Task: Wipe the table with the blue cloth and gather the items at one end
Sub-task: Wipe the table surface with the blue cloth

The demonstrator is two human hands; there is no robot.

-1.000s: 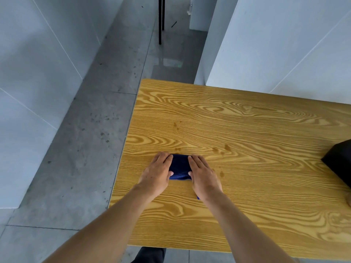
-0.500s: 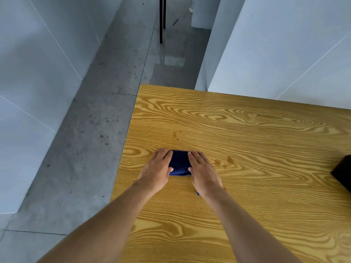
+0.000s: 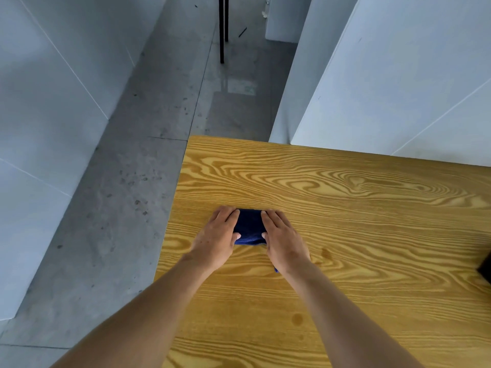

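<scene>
A folded dark blue cloth [image 3: 249, 227] lies flat on the wooden table [image 3: 358, 235], near its left end. My left hand [image 3: 216, 236] presses flat on the cloth's left part and my right hand [image 3: 284, 239] presses flat on its right part, fingers pointing away from me. Only the strip of cloth between the hands shows, plus a small blue corner [image 3: 276, 269] by my right wrist. A couple of small dark stains [image 3: 326, 253] mark the wood to the right of my right hand.
A black object [image 3: 485, 264] pokes in at the right edge of the table. The table's left edge [image 3: 170, 221] drops to a grey concrete floor. White walls stand behind the table and at left. A dark metal leg [image 3: 221, 27] stands far back.
Both hands have slid the cloth away from me and slightly left across the wood. The view has tilted forward, so the black object has slid almost out of frame at the right.
</scene>
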